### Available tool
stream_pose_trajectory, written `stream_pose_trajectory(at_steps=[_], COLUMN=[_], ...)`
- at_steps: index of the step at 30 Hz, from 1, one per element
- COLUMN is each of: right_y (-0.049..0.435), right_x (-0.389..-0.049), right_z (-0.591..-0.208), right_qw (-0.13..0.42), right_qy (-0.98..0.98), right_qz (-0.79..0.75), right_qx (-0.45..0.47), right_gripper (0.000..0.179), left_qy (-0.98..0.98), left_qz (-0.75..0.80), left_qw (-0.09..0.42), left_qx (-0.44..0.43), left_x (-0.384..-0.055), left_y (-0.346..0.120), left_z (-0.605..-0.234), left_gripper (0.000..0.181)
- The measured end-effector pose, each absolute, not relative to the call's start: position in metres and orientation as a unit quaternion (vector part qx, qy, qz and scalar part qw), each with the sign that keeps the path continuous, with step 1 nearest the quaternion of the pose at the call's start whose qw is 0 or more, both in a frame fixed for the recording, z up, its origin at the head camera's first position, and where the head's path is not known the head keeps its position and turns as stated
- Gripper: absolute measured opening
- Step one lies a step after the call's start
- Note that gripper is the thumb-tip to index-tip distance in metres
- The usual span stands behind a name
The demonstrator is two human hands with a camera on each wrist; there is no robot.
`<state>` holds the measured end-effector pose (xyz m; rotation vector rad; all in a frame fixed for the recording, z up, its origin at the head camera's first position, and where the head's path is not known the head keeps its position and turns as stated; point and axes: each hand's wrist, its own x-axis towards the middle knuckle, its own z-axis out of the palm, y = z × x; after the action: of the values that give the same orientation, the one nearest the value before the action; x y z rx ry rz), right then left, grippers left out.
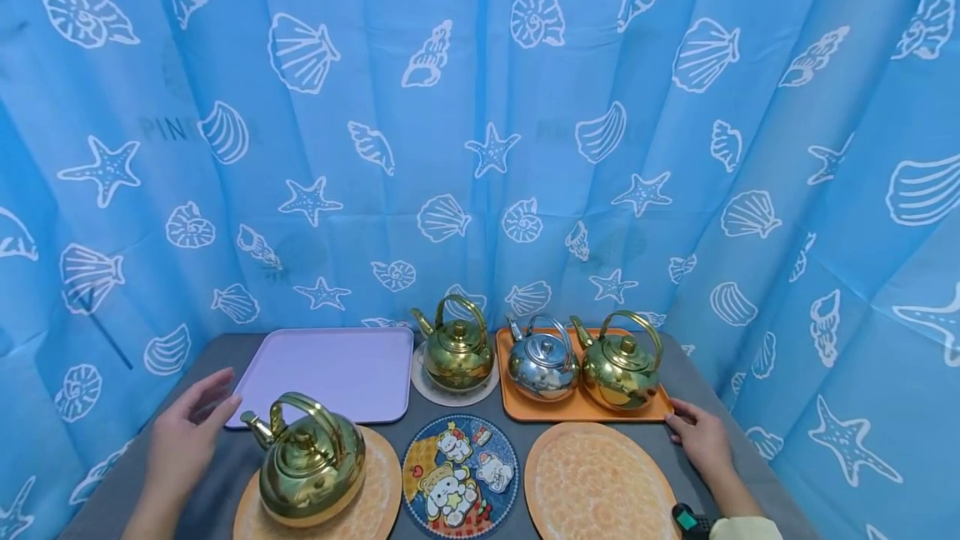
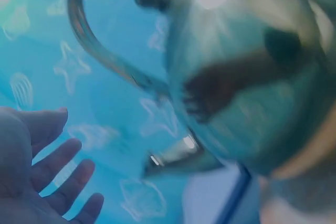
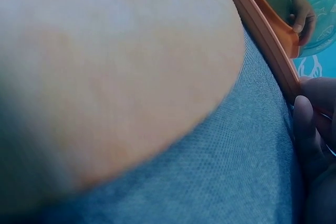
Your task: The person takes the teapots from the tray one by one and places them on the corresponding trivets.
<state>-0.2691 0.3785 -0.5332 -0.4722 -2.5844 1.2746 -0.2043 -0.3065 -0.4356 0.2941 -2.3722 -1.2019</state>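
Observation:
My left hand (image 1: pixel 186 438) hovers with fingers spread between the lilac tray (image 1: pixel 330 373) and a shiny gold teakettle (image 1: pixel 309 473). In the left wrist view its fingers stay apart from that kettle (image 2: pixel 236 77), and the palm holds nothing. At the right, my right hand (image 1: pixel 701 437) pinches the near right corner of an orange tray (image 1: pixel 521 407); thumb and fingers meet at its rim in the right wrist view. On this tray stand a silver teakettle (image 1: pixel 543 369) and another gold teakettle (image 1: pixel 621 375), spouts toward the left.
Beneath the near kettle lies a round tan mat (image 1: pixel 384 473). A cartoon-printed round mat (image 1: pixel 461 482) is in the middle, a second tan mat (image 1: pixel 600 482) right of it. Behind them a gold teakettle (image 1: pixel 459 357) stands on a pale round mat (image 1: pixel 427 386). A blue shell-patterned curtain (image 1: pixel 480 148) encloses the table.

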Motion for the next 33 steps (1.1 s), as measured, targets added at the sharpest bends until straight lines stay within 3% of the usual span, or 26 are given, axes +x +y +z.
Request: stream_pose_trajectory(at_steps=[14, 26, 33], right_y=[0.379, 0.380, 0.380], right_x=[-0.268, -0.269, -0.268], right_z=[-0.533, -0.536, -0.536], right_qw=[0.108, 0.118, 0.116], right_qy=[-0.882, -0.883, -0.883], right_qz=[0.431, 0.427, 0.428], right_qx=[-0.156, -0.155, -0.153], right_gripper=[0.042, 0.041, 0.042], left_qy=[-0.854, -0.829, -0.792], left_qz=[-0.438, -0.454, -0.509], left_qw=[0.268, 0.268, 0.239], left_qx=[-0.083, -0.183, -0.237], left_x=[-0.187, -0.188, -0.193], left_y=[-0.268, -0.235, -0.221], left_z=[-0.390, -0.371, -0.369], left_gripper=[0.052, 0.052, 0.051])
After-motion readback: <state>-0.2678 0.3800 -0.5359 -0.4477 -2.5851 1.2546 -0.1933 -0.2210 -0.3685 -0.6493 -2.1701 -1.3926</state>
